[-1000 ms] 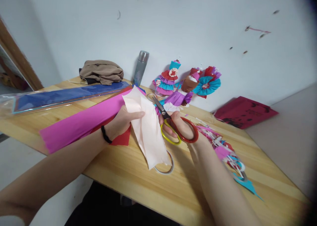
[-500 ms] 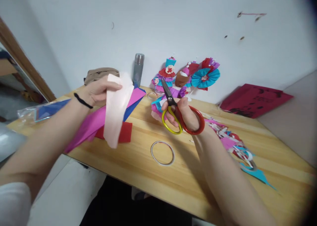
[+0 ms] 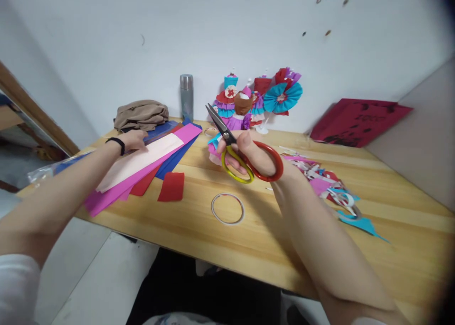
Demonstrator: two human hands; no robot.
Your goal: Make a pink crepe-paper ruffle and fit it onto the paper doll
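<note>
With red and yellow handles, the scissors [image 3: 227, 134] are in my right hand [image 3: 245, 149], raised above the table with the blades slightly apart. My thumb and fingers wrap around them. My left hand [image 3: 133, 140], a black band at its wrist, reaches over the paper stack with its fingers extended, at the upper edge of a pale pink paper strip [image 3: 149, 156]. That strip lies flat on magenta paper [image 3: 188, 133]. Blue paper [image 3: 174, 162] and red paper [image 3: 144, 186] stick out below. A small red piece [image 3: 171, 186] lies apart. Nearer me is a tape roll [image 3: 227, 209].
Paper doll dresses [image 3: 234, 97] and a blue rosette [image 3: 283, 97] stand by the wall. A flask [image 3: 186, 97] and brown cloth [image 3: 142, 115] are at the back left. Paper scraps [image 3: 330, 187] and a dark red bag [image 3: 359, 123] lie right.
The pale pink strip, held up by my left hand before, now lies on the magenta paper. My left hand has moved down and left. The scissors stay in my right hand.
</note>
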